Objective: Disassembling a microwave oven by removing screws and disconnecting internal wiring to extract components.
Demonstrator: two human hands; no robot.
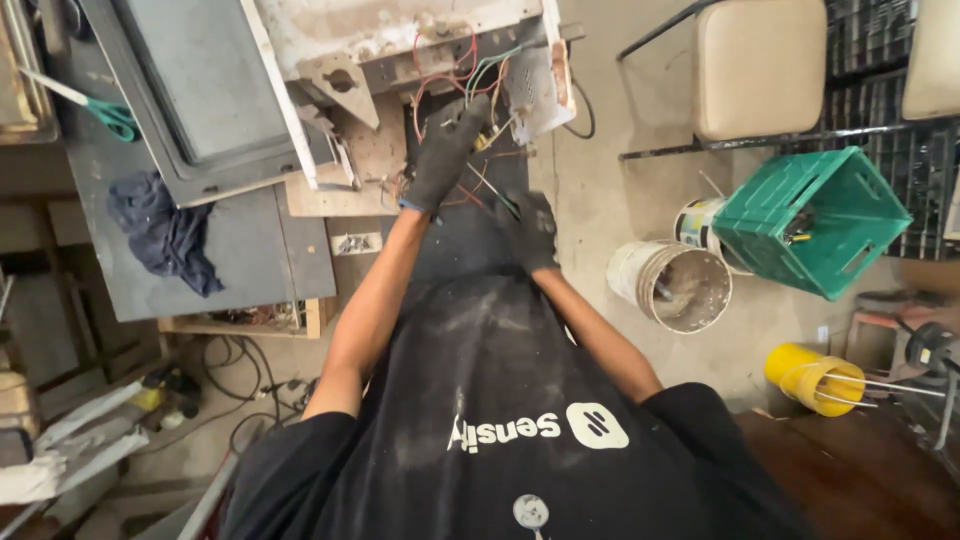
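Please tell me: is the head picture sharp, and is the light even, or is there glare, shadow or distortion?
Head view: soft, even light, no strong glare; wide-lens bending at the edges; the gloved left hand at the wires is slightly soft; the gloved right hand is dark against the dark apron.

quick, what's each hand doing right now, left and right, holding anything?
Left hand: gloved, closed among the coloured wires of the opened appliance.
Right hand: gloved, closed on a thin tool.
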